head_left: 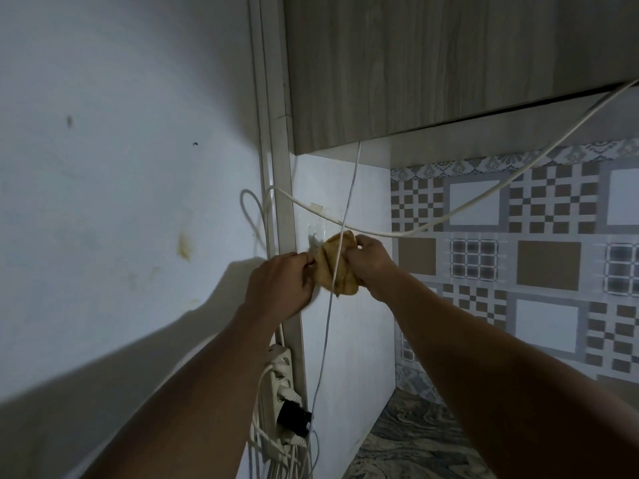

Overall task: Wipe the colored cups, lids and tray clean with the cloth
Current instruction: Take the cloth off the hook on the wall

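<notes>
Nearest the lens: left forearm [193, 392] rising from the bottom left of the frame, right forearm [501, 368] from the bottom right, both bare, converging toward the centre.

At centre frame, a yellow-tan cloth [328, 262], bunched and held up against a white panel [345, 347], well above the tabletop. Gripped on its right side by the right hand [368, 262], fingers curled round the bunched fabric. Pinched at its left edge by the left hand [280, 285], fingers curled, back of the hand toward the camera.

Just left of the cloth's top, a small clear hook [313, 236] stuck to the panel; touching the fabric or only beside it, cannot tell. Across the front of the cloth, a thin white cable [327, 312] running from under the cabinet down to the lower centre. Just above both hands, a thicker white cable [449, 217] sagging from the left trim toward the upper right corner.

Lower centre, under the left forearm: a white power strip [281, 371] mounted upright, several plugs seated in its sockets, among them a black plug [294, 416], white leads hanging beneath.

Upper right: wood-grain cabinet [432, 63]. Right of the panel: patterned tiles [548, 264] in brown, grey and white squares. Bottom, right of centre: grey marbled tabletop [415, 444], partly behind the right forearm. Left half: pale wall [121, 167] with a yellowish stain [184, 245] and the shadow of an arm.
</notes>
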{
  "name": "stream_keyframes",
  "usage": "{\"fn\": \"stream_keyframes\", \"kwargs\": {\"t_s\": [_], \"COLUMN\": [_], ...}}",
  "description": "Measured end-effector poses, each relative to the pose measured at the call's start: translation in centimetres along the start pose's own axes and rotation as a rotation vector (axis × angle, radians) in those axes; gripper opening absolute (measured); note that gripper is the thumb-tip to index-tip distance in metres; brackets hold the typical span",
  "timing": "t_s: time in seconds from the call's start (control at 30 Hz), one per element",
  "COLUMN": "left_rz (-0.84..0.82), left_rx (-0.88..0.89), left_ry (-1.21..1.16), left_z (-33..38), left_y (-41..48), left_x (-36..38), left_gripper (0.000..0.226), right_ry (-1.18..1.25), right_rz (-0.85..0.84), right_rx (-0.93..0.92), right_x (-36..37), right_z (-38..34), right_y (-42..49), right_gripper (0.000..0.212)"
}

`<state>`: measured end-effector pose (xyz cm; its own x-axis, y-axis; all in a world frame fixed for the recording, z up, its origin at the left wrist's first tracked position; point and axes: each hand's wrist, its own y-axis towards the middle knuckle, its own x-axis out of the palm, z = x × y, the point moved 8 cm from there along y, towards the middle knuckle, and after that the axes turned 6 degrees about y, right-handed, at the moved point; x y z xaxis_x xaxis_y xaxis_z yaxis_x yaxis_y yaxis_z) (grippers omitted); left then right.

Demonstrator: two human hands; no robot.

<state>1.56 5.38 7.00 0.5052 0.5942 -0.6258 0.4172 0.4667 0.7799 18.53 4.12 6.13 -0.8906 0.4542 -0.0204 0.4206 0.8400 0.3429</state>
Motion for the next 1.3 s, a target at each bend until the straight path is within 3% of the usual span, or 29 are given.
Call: {"fn": "stream_keyframes", "kwargs": {"t_s": [0.13,0.47,0.6,0.77,1.0,1.13,1.3], "left_rz": [-0.103,-0.002,-0.066,-0.182,-0.006,0.194,0.18], "left_rx": [0.009,-0.159,-0.224,-0.255,-0.326,-0.218,-0.073], "left_ry": [-0.017,-0.201,-0.25,-0.294,-0.309,-0.213,-0.154], "left_z": [0.5,0.7,0.6,0.4,-0.2,2.0,6.8], "left_y": [-0.1,0.0,-0.1,-0.3,-2.0,-3.5,-5.8], "left_x": [0.9,2.3,3.1,3.6,0.5,-2.8,-5.7], "left_gripper": [0.029,0.034,0.042,0.022,0.014,0.016,0.032], "right_ry": [-0.13,-0.106,-0.101,-0.113,-0.176,-0.231,-0.265], "right_rz": [-0.049,-0.038,-0.077,-0.108,-0.082,-0.074,-0.067], "right_rx": [0.039,0.006,0.017,0.035,0.069,0.082,0.075], "right_x": [0.6,-0.8,-1.6,-2.3,-4.2,-5.3,-7.7], "right_z": [0.9,2.4,3.2,3.9,3.6,3.1,1.3], "right_y": [-0.1,0.4,0.0,-0.5,-2.7,-5.0,-8.8], "right_gripper": [0.02,0.021,0.017,0.013,0.011,0.014,0.018]}}
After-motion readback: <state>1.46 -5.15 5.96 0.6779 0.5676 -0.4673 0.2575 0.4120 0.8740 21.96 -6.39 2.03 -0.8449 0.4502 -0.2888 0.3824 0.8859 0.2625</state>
